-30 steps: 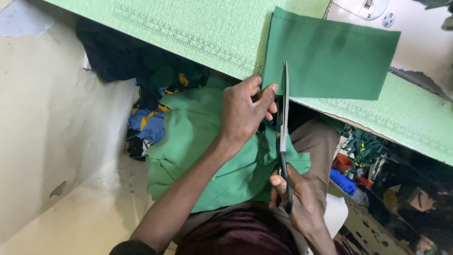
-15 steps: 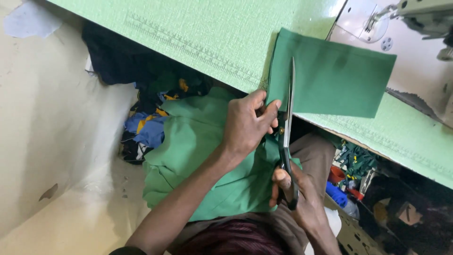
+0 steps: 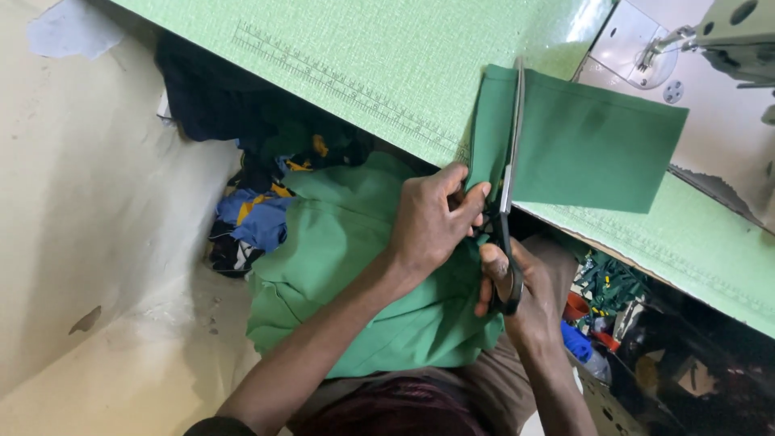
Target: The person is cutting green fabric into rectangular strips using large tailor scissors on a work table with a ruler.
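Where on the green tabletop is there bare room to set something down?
The green tabletop is bare from the printed ruler strip up to its far edge, left of the dark green fabric. Another bare strip runs right of that fabric. It is crowded where the left hand, right hand and scissors meet.

Light green table (image 3: 379, 56) with a printed ruler strip (image 3: 347, 85) along its edge, sewing machine (image 3: 726, 40) at the far corner. Heap of dark, blue and yellow clothes (image 3: 258, 202) down on the cream floor (image 3: 97, 242). Small red and blue bits (image 3: 577, 323) under the table's right side.
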